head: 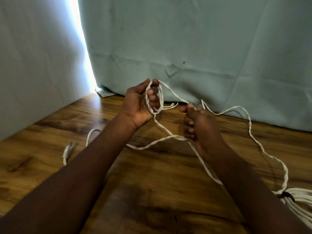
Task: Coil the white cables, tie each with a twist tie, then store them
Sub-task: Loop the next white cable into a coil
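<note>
While raised above wooden worktop (152, 174), left hand (140, 102) curled round small loops of white cable (160, 98); same cable pinched by right hand (199, 122) just beside. Slack trailed to worktop's right edge, toward tied bundle (297, 196). Second cable (66, 152) lain near left edge.

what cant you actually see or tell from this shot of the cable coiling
All in the head view:
- Bundled cables: cut off by the right and bottom edges; count unclear.
- Dark band round that bundle: too small to tell whether it is a twist tie.
- Loose white cable: the right hand and forearm hide part of its run.
- Coil in the left hand: fingers hide the number of loops.
- Storage place: none in frame.
</note>
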Demonstrator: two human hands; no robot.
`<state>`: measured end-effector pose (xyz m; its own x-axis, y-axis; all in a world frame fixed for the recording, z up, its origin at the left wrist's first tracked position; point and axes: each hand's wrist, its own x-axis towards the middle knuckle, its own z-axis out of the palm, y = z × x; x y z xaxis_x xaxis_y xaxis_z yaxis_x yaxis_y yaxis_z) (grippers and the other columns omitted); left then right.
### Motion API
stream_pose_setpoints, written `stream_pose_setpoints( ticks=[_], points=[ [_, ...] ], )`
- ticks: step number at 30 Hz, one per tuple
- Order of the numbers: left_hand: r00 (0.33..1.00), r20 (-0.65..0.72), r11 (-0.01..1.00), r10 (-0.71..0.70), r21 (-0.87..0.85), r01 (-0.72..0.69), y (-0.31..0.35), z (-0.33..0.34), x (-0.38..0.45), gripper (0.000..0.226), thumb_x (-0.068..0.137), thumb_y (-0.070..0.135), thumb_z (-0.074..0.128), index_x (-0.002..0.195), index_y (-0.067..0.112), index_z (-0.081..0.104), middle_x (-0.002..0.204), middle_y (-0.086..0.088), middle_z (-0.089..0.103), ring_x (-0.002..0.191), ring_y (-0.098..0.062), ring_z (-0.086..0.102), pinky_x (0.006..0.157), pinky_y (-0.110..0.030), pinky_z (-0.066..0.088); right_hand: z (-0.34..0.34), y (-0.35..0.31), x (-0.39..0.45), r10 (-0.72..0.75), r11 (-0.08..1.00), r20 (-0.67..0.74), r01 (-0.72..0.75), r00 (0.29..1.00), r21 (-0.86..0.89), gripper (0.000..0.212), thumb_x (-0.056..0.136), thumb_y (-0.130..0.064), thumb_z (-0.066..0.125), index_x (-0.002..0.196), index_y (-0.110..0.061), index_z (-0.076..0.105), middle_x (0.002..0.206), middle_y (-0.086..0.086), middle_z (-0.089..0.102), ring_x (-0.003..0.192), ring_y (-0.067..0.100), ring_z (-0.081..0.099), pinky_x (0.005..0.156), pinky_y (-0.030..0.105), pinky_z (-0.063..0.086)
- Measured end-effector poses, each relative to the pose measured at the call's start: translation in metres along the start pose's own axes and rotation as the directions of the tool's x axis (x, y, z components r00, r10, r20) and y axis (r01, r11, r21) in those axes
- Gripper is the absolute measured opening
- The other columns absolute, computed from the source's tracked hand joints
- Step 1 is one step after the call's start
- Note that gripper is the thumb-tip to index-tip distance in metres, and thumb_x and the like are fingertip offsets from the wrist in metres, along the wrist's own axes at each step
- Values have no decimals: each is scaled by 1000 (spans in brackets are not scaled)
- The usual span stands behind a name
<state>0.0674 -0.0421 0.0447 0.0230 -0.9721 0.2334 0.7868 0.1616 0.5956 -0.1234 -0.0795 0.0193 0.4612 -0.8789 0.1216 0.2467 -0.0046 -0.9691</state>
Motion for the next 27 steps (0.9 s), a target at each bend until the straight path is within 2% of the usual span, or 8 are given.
stream_pose_setpoints(
  ticks=[2, 5, 11, 17, 21, 23, 25, 27],
  points=[
    [993, 38, 952, -108, 293, 92, 2, 4, -4, 42, 109, 29, 33, 89, 9, 64, 49, 2, 48, 37, -10, 47, 38, -20, 39, -17, -10, 9, 42, 947, -37, -29, 998, 319, 29, 110, -27, 42, 91, -12, 58, 52, -7, 33, 36, 3, 26, 33, 16, 20],
    [955, 68, 800, -290, 564, 203, -10, 9, -7, 41, 106, 28, 39, 100, 1, 69, 58, -8, 57, 46, -15, 56, 43, -24, 49, -41, -16, 17, 20, 838, -61, 17, 998, 546, 31, 109, -30, 42, 87, -15, 57, 59, -7, 42, 37, 3, 32, 33, 15, 23],
    [920, 91, 619, -381, 764, 181, -20, -1, -8, 41, 111, 23, 37, 119, -6, 63, 85, -18, 69, 78, -28, 68, 75, -39, 57, -50, -17, 19, -96, 775, -12, 82, 995, 627, 33, 110, -35, 41, 93, -17, 63, 90, -4, 65, 50, 3, 47, 37, 14, 29],
    [896, 55, 462, -440, 870, 174, -11, -5, -9, 36, 111, 21, 37, 112, -6, 62, 77, -18, 62, 69, -26, 62, 68, -34, 50, -55, -24, 18, -194, 756, 10, 143, 981, 638, 33, 111, -37, 39, 102, -20, 65, 104, -6, 69, 49, 1, 45, 36, 12, 27],
    [867, 103, 561, -487, 798, 220, -10, -6, -7, 30, 110, 22, 39, 98, 3, 59, 66, -7, 43, 56, -13, 36, 56, -29, 29, -60, -23, 19, -156, 774, -15, 132, 988, 619, 32, 111, -36, 40, 102, -19, 65, 105, -5, 71, 47, 1, 45, 35, 12, 26],
    [854, 171, 677, -492, 692, 252, -9, -5, -7, 29, 110, 21, 37, 93, 6, 56, 60, 0, 39, 51, -10, 24, 52, -27, 18, -60, -22, 20, -80, 815, -38, 87, 996, 572, 31, 110, -33, 40, 100, -17, 65, 101, -2, 73, 43, 1, 43, 34, 12, 24],
    [854, 276, 817, -441, 518, 254, -9, -2, -7, 27, 108, 22, 36, 91, 10, 54, 54, 8, 38, 45, -7, 20, 55, -28, 11, -58, -21, 19, -2, 916, -130, 54, 991, 397, 31, 111, -31, 40, 98, -16, 64, 84, 0, 71, 39, 2, 38, 32, 14, 22],
    [864, 381, 927, -329, 305, 219, -8, 1, -4, 24, 106, 21, 37, 94, 12, 54, 52, 11, 35, 41, -5, 21, 55, -27, 12, -53, -16, 19, -9, 998, -265, 24, 964, 55, 33, 112, -31, 39, 98, -13, 63, 69, 2, 59, 35, 4, 35, 34, 15, 22]
  ],
)
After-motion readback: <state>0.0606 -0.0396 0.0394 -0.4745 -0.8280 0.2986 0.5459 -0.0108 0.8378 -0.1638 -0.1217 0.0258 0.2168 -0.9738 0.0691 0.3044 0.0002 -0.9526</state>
